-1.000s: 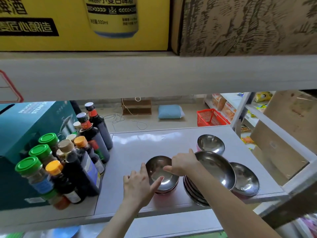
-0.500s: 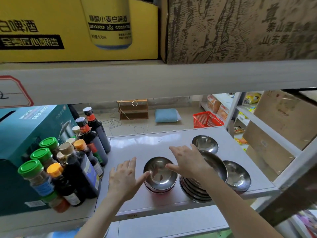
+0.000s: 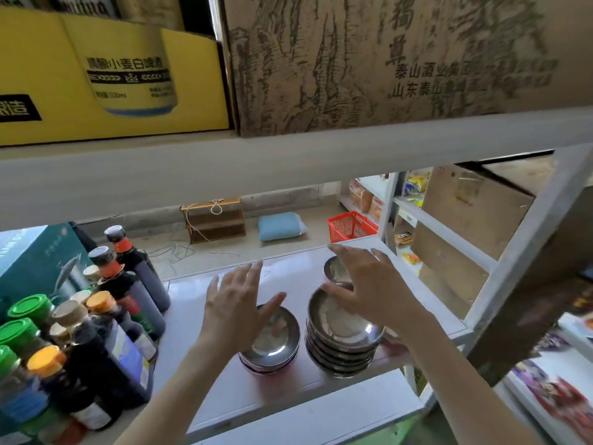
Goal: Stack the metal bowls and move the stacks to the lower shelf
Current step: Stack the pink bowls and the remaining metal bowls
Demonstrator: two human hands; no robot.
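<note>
Both hands, left hand [image 3: 239, 303] and right hand [image 3: 369, 289], hover open and empty over two bowl stacks [image 3: 343, 342] near the shelf [image 3: 288, 390] front edge.

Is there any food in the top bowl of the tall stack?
Empty. The top bowl shows only bare shiny metal inside, though the right hand hides part.
</note>
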